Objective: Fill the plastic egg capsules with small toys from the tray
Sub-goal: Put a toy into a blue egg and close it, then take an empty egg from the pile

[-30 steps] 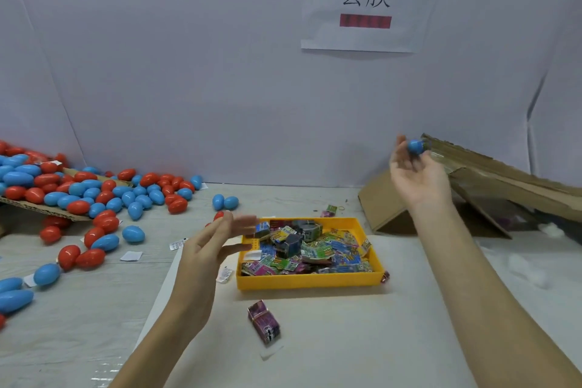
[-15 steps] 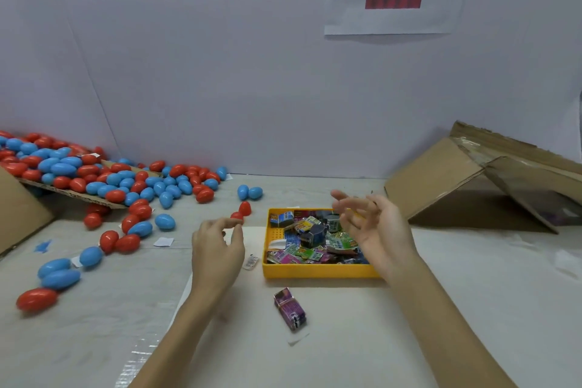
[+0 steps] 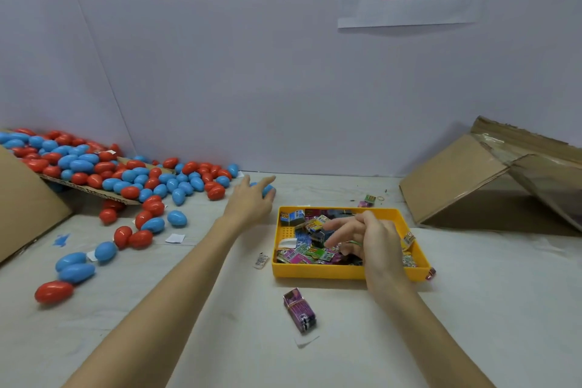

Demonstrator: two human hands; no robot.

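Observation:
A yellow tray (image 3: 318, 273) of small boxed toys (image 3: 302, 253) sits at mid-table. Over its middle hovers my right hand (image 3: 365, 238), fingers spread and dipping among the toys, with nothing clearly held. My left hand (image 3: 252, 200) stretches out past the tray's far left corner, its straight fingers lying on a blue egg capsule (image 3: 268, 191) that it partly hides. A big pile of red and blue egg capsules (image 3: 126, 178) spills from a cardboard sheet at the left, with looser ones (image 3: 75, 271) nearer me.
A purple toy box (image 3: 300, 312) lies on the table in front of the tray, a small packet (image 3: 261, 260) by its left side. An open cardboard box (image 3: 466, 186) lies tipped at the right; another cardboard piece (image 3: 25, 208) leans at the far left. White walls close the back.
My right hand came from the cardboard box, where it held a blue egg, down to the tray without the egg. My left hand moved forward from beside the tray to the blue egg.

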